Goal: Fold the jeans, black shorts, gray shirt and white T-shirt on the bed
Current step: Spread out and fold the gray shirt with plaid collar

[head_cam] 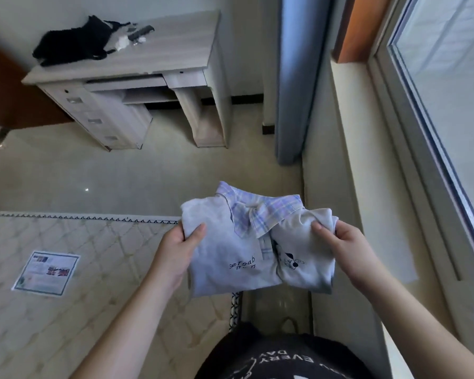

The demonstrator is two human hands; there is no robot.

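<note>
Room: pale tiled floor [66,170] is stretching between a mattress and a desk, with daylight coming through a window [449,77] on the right.
Mattress: quilted bed [93,269] is filling the lower left, and a printed label [47,273] is lying flat on it.
Shirt: folded pale shirt [230,255] with a plaid collar and a small printed motif is hanging in the air, held up over the bed's corner and the floor gap beside it, not resting on the bed.
Left hand: left hand [179,250] is gripping the shirt's left edge, thumb lying on the front and fingers curling behind the cloth.
Right hand: right hand [348,242] is pinching the shirt's right edge, thumb pressing on the front and fingers wrapping round the bunched cloth.
Desk: light desk [153,64] is standing against the far wall, a black garment [71,42] is lying on its top, and small items beside it are too blurred to name.
Curtain: blue curtain [293,77] is hanging near the window.
Person: dark top with white lettering is showing at the bottom edge.
</note>
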